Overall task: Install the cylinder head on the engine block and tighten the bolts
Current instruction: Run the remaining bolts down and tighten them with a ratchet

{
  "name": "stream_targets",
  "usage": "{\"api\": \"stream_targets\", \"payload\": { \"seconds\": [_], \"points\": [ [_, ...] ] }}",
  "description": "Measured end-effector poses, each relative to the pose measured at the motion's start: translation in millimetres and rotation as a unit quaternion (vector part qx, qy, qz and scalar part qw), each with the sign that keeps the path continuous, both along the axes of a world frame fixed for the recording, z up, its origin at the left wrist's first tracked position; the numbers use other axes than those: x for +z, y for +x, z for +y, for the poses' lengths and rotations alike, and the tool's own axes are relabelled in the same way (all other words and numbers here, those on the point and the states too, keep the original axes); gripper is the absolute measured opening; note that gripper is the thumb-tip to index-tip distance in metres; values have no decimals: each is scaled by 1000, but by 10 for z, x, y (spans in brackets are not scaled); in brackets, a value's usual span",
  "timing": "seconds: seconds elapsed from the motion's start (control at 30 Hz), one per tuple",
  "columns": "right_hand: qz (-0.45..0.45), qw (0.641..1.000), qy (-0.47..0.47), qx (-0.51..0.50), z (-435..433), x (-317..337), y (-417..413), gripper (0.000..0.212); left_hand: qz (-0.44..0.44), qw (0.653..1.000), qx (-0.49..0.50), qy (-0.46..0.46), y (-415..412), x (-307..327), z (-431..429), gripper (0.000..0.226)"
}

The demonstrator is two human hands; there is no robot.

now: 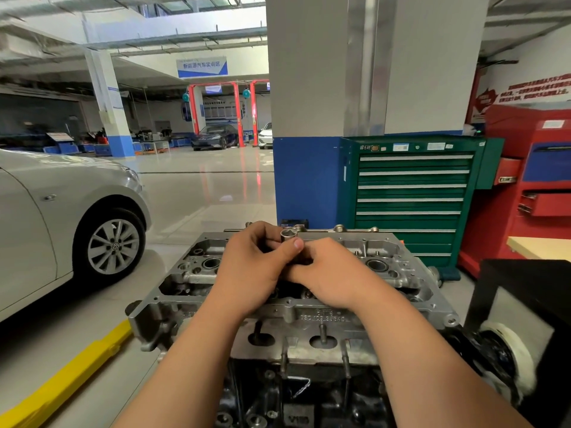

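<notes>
Centrally, just below mid-frame, the cylinder head (pixel 312 315) sits on top of the dark block (pixel 293 396), its bare metal upper face open to the camera. Both hands meet over the far middle of it. The left hand (pixel 253 270) pinches a shiny socket (pixel 288 234) between thumb and fingers, and the socket stands upright with its open hex end facing up. The right hand (pixel 329 273) comes in from the right, its fingers curled in on the socket's lower part under the left thumb; how firmly they grip there is hidden. Whatever the socket sits on is covered by the hands.

A silver car (pixel 61 211) fills the left edge, its front wheel near the cylinder head's left end. A yellow strip (pixel 65 381) runs along the floor at lower left. Behind the hands rises a white and blue pillar (pixel 309 125), with a green cabinet (pixel 411 196) of drawers just to its right and a red cabinet (pixel 534 180) at the right edge.
</notes>
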State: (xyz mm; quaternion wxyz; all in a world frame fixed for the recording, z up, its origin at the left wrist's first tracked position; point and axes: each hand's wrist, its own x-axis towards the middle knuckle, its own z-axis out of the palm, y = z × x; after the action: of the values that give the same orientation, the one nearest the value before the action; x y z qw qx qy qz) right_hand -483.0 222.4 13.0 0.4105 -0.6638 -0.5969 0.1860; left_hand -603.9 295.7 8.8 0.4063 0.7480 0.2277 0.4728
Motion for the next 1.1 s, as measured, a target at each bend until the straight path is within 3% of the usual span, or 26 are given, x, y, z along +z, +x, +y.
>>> {"api": "stream_targets", "payload": {
  "seconds": [0.2,0.27,0.37,0.47,0.6,0.73,0.93,1.1],
  "points": [
    [-31,998,12,-44,35,-24,-7,12,42,999,-18,20,30,12,-42,4],
    [-16,999,21,-34,34,-16,-7,9,41,999,-13,-6,105,66,-101,10],
    [130,982,97,-97,50,-27,68,17,-42,996,33,-78,323,230,-199,19],
    [300,906,186,-235,32,-50,168,24,-82,986,89,-119,519,277,-305,15],
    [225,918,188,-269,-16,-50,129,20,-68,984,103,-131,553,215,-285,45],
    [215,919,192,-267,-21,-47,131,21,-15,989,4,-148,475,306,-151,61],
    [205,926,183,-260,-10,-59,142,21,9,975,-123,-187,416,308,-61,55],
    [199,925,184,-265,-1,-75,154,21,20,964,-161,-213,403,306,0,55]
  ]
}}
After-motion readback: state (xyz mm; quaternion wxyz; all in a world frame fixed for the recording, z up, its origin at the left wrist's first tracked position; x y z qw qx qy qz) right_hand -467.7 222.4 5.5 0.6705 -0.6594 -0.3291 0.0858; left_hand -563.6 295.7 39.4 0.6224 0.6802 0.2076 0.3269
